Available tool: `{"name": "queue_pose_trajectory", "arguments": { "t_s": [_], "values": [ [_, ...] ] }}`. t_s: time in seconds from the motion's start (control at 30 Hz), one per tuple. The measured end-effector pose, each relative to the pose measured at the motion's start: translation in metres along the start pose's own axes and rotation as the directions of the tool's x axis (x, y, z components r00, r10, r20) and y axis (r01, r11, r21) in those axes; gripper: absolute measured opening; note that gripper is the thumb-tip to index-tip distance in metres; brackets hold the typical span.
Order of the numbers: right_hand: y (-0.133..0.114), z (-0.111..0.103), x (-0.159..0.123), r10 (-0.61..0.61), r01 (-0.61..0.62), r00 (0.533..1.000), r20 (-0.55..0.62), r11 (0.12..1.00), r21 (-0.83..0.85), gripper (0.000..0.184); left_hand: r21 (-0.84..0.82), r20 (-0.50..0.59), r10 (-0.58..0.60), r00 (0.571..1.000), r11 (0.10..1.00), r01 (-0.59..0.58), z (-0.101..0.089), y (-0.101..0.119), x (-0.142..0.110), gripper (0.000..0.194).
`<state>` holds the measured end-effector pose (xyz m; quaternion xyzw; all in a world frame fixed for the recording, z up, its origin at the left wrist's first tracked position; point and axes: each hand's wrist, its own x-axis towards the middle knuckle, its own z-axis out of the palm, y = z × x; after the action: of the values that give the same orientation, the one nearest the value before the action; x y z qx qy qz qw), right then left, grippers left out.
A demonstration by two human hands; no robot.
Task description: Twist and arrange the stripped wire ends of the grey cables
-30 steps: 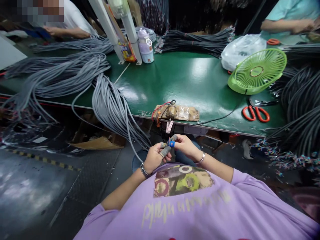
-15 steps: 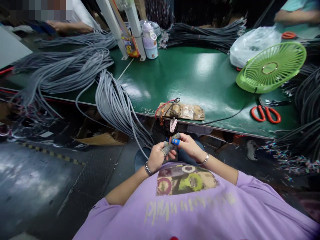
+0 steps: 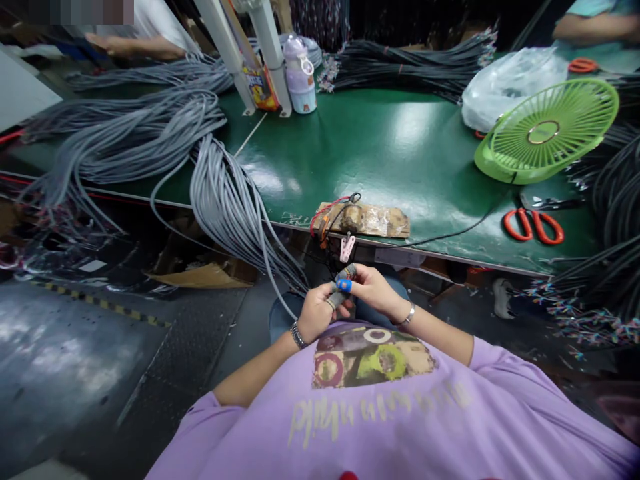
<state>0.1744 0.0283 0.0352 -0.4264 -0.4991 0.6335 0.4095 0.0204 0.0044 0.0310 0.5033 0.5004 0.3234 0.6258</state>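
Both my hands meet above my lap, just in front of the table edge. My left hand (image 3: 316, 313) is closed, with a grey cover on a finger; one grey cable (image 3: 274, 288) from the bundle runs down behind its wrist. My right hand (image 3: 376, 292) pinches against the left fingertips, its thumb wrapped in blue tape (image 3: 344, 285). Thin cable wires between the fingers are now mostly hidden. Just beyond, a pink clip (image 3: 347, 248) hangs by a taped wooden block (image 3: 373, 220) with red and black leads.
A thick bundle of grey cables (image 3: 225, 193) drapes off the table at left. Red-handled scissors (image 3: 533, 225), a green fan (image 3: 550, 130) and a plastic bag (image 3: 515, 87) are at right. A bottle (image 3: 301, 77) stands by the posts; black cables (image 3: 400, 67) lie behind. Other people sit across.
My right thumb has moved slightly left, over the left fingertips. The coloured wires seen between my hands before are now covered. The view has shifted a little.
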Motion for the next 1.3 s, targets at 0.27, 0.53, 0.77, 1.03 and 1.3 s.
{"name": "queue_pose_trajectory", "arguments": {
  "t_s": [0.27, 0.53, 0.77, 1.03, 1.3],
  "values": [
    [0.0016, 0.0026, -0.0005, 0.077, -0.073, 0.995, -0.066, 0.996, 0.059, 0.031, -0.107, -0.028, -0.002, 1.000, 0.994, -0.001, 0.0017, -0.0023, 0.0000, 0.029],
    [0.0018, 0.0017, 0.0008, -0.027, 0.026, 0.999, -0.029, 0.999, -0.031, 0.028, -0.071, -0.029, -0.012, 1.000, 0.997, 0.010, 0.0002, -0.0036, -0.0002, 0.028],
    [0.0027, 0.0008, 0.0010, 0.027, -0.027, 0.999, -0.029, 1.000, -0.002, 0.028, -0.045, 0.017, -0.031, 0.999, 0.999, 0.031, -0.0003, 0.0009, -0.0004, 0.020],
    [0.0004, -0.0013, 0.0019, -0.012, 0.011, 1.000, -0.023, 0.999, -0.043, 0.025, -0.058, 0.022, -0.032, 0.999, 0.998, 0.033, -0.0011, 0.0024, 0.0019, 0.023],
    [0.0043, -0.0051, 0.0002, -0.052, 0.047, 0.994, -0.092, 0.997, -0.060, 0.023, -0.084, 0.013, 0.008, 1.000, 0.996, -0.006, -0.0020, 0.0013, 0.0054, 0.029]
  ]
}}
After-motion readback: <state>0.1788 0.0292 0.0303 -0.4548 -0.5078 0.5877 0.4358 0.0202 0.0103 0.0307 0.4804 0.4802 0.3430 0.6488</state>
